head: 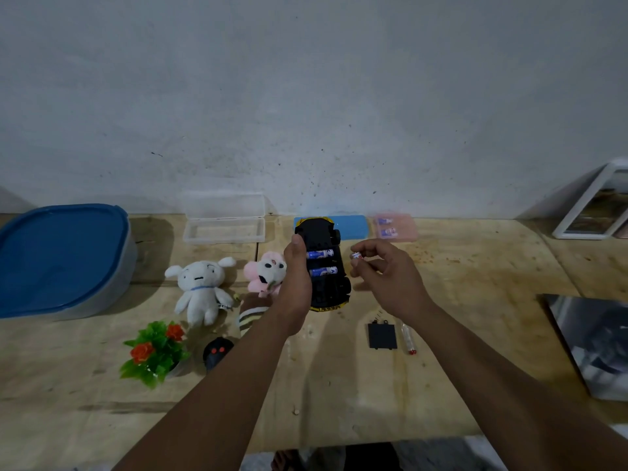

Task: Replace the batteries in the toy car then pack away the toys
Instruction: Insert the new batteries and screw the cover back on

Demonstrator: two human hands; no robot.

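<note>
We saw the worktop filling the lower half of the frame, w/ a big blue-lidded tub at far left, likely where the toys go later. A clear open case sat at upper centre-left by the wall, a blue lid or tray behind the car, and a pink battery case just right of it w/ approx two cells inside.

The toy car was centre frame, flipped belly-up, black underside showing, battery bay open. Our left hand gripped it along its left side, fingers wrapped round the body, lifted or tilted off the worktop; we couldn't tell which. Two blue batteries lay in the bay.

Our right hand hovered just right of the car, thumb and forefinger pinching a small battery, other fingers loosely curled.

Smaller bits: white plush and pink plush left of the car, plastic plant and black remote lower left, the black bay cover and a screwdriver lower right of centre.

Our read: battery swap underway, packing not yet begun. Couldn't tell whether the pinched cell was old or new. If new, next move needs it lined up w/ a free slot, polarity right, then pressed in; after that cover on and screwed.
</note>
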